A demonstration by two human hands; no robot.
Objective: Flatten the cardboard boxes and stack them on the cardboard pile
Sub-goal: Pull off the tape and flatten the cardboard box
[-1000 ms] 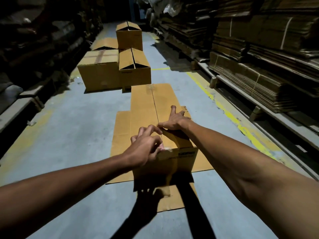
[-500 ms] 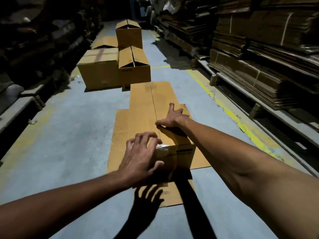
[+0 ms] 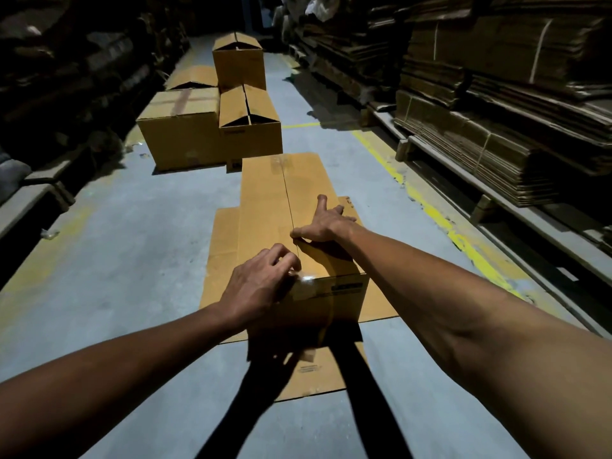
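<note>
A long brown cardboard box sits right in the middle of the aisle, standing up off the floor, its top seam running away down its length and a strip of clear tape glinting at the near top edge. A dark printed label shows on its near end face. It rests on the cardboard pile, flattened brown sheets lying flat on the grey floor, sticking out on the left, the right and at the near end. Further up the aisle, more boxes: a big taped box, a narrower box touching its right side with flaps ajar, another open-flapped box behind.
</note>
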